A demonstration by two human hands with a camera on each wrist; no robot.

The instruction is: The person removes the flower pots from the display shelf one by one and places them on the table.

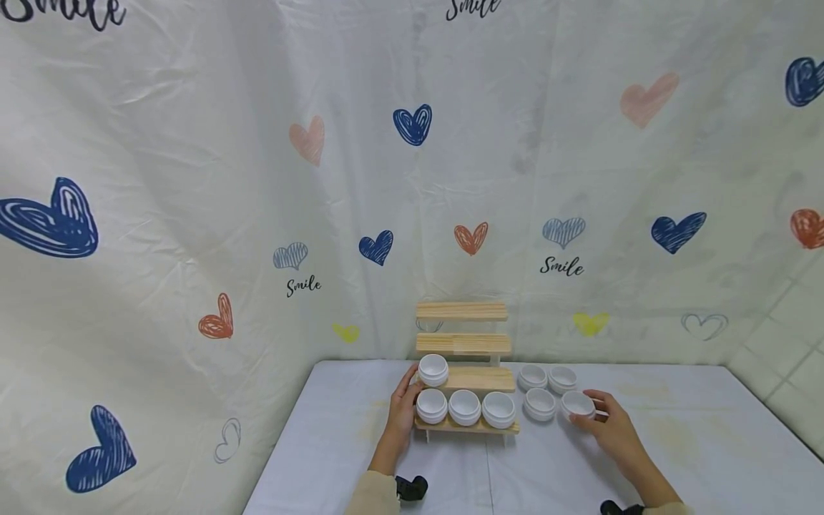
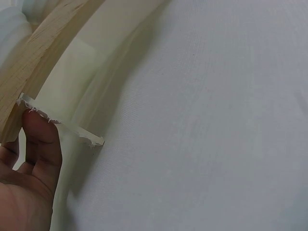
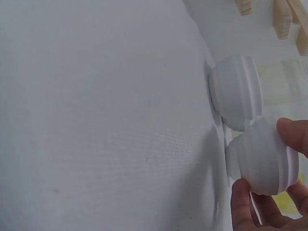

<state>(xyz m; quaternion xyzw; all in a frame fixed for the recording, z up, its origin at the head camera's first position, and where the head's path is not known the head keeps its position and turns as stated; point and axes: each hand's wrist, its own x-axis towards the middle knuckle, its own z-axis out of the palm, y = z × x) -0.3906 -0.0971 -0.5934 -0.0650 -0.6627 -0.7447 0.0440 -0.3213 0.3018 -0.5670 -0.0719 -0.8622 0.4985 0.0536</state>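
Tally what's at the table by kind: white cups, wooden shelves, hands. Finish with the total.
White cups: 8
Wooden shelves: 4
Left hand and right hand: 2
Total: 14
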